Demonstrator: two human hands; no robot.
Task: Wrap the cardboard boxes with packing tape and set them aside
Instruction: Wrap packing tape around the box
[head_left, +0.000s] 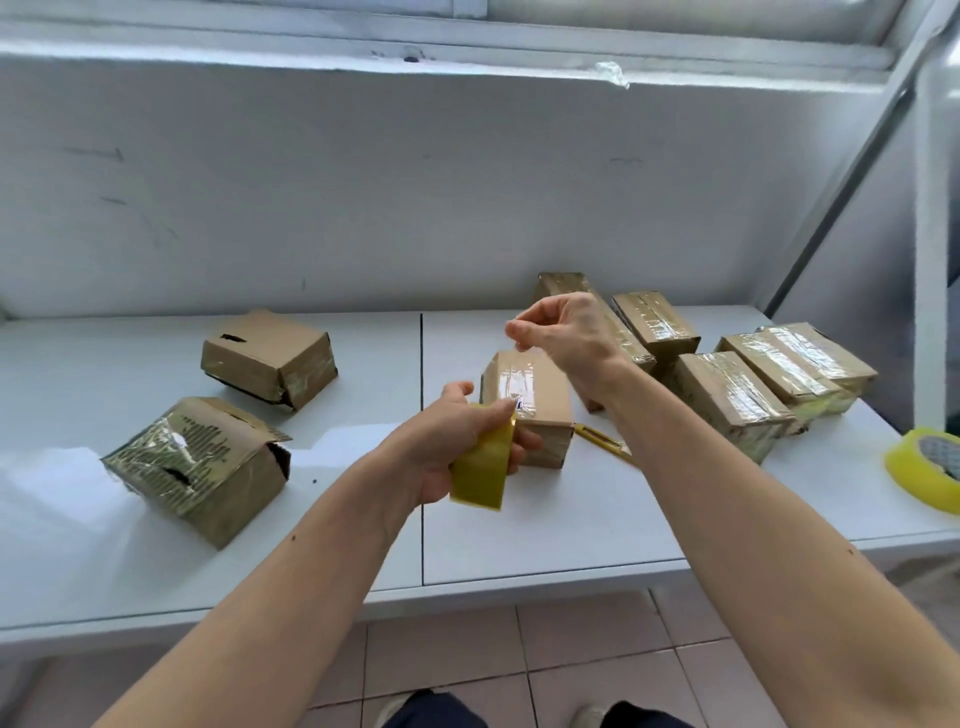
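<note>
- Box being wrapped (530, 410) sits mid-table, just right of the table seam, directly behind the hands; a clear strip is already laid across its top.
- Tape roll (480, 467) is gripped in the left hand (452, 441), fingers curled round it, roll held just in front of the near-left corner of the box.
- Right hand (563, 332) is raised above the far side of the box, thumb and forefinger pinched; the free tape end appears to be held there, but the clear film is hard to see.
- Step judged as pulling out a fresh length. The film is best kept taut between both hands, aligned square to the box edge, then lowered and pressed flat to avoid creases.
- Both forearms are extended forward; left wrist is low and turned inward, right wrist is cocked up.
- Yellow cutter (605, 441) lies just right of the box, within reach for the cut.
- Finished boxes (727, 395) are grouped far right; two untidy boxes (208, 462) wait at left.
- Spare roll (930, 467) sits at the right edge.
</note>
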